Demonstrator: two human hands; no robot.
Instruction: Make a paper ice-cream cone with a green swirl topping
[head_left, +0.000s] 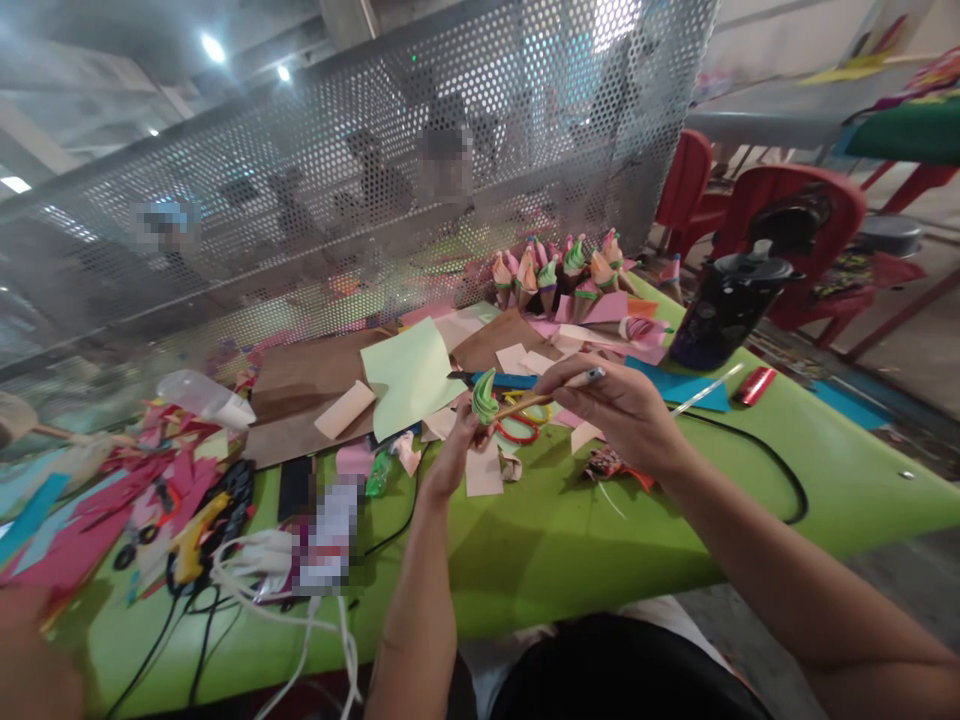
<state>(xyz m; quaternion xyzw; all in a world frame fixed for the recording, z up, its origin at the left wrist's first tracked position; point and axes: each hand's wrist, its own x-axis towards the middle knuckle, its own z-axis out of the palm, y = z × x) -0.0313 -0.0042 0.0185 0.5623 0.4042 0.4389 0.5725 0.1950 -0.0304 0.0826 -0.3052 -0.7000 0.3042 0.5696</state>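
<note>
My left hand (452, 455) pinches a small green paper swirl (485, 397), shaped like soft-serve ice cream, over the middle of the table. My right hand (626, 410) grips a slim brown stick (521, 404) with a pale end, like a brush or pen; its exact kind is unclear. The stick's far end reaches the swirl's base, where my fingers partly hide the contact. Scissors with red handles (519, 430) lie just beneath. A light green paper sheet (405, 375) rests beyond my left hand. At the back stand several finished-looking paper ice cream cones (547, 285).
A green-covered table (555, 545) carries paper scraps, a yellow glue gun (201, 530) and white cables (251, 560) at left. A black tumbler (727, 305) and a red cylinder (754, 385) stand right. Behind is a perforated metal screen (315, 220). A blurred person's arm (37, 640) shows lower left.
</note>
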